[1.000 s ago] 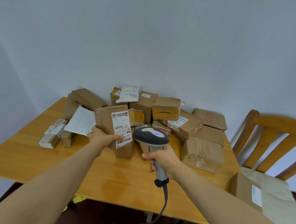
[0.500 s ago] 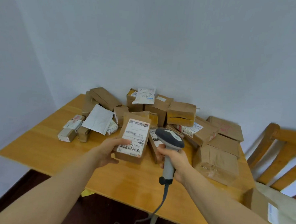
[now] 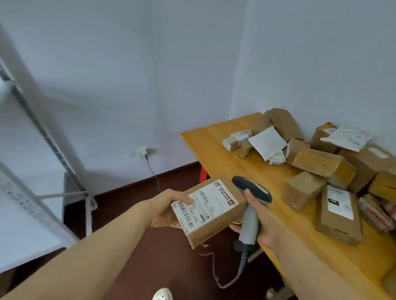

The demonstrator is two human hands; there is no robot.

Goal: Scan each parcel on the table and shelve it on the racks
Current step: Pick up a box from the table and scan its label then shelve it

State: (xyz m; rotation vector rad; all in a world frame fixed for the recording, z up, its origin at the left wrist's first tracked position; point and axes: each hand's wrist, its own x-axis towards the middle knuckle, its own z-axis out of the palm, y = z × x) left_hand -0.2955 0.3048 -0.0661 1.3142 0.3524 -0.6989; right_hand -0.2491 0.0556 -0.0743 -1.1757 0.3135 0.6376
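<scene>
Now grips a labelled cardboard parcel in the left hand, thumb on the shipping label, held off the wooden table's near corner, above the dark floor. Clasps a grey barcode scanner by its handle in the right hand, touching the parcel's right side. With other parcels heaped on the table and a metal rack at far left.

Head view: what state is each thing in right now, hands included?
Held parcel: off the table, label up, gripped by the left hand.
Scanner: gripped by the right hand.
Other parcels: piled on the table.
Wall plug: plugged in.
</scene>
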